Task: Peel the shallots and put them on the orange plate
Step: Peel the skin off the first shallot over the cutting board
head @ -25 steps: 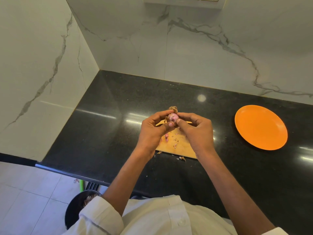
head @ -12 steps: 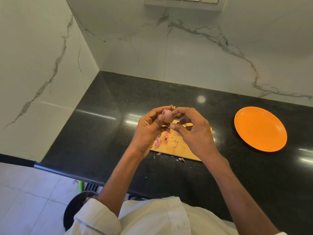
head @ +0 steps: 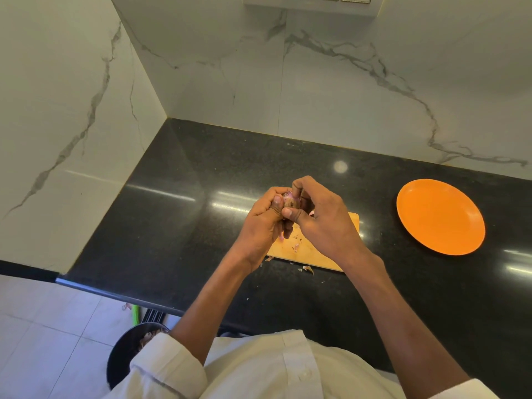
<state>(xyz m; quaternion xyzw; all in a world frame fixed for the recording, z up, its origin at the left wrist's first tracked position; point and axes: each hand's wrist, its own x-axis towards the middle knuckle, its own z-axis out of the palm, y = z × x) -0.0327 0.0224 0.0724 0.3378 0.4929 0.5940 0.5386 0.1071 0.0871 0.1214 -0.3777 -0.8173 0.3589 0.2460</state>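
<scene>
Shallot (head: 289, 200) pinched between left hand (head: 263, 226) and right hand (head: 322, 223), above cutting board (head: 311, 251) on counter (head: 201, 211), orange plate (head: 440, 217) well apart on the right

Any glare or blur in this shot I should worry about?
Head view: bright streaks and a round light spot glare off the black countertop; the orange plate is evenly lit; the shallot is small and mostly hidden by fingers; wide-angle bending shows at edges.

Glossy black stone counter (head: 201, 226), wooden board (head: 313, 251)
</scene>
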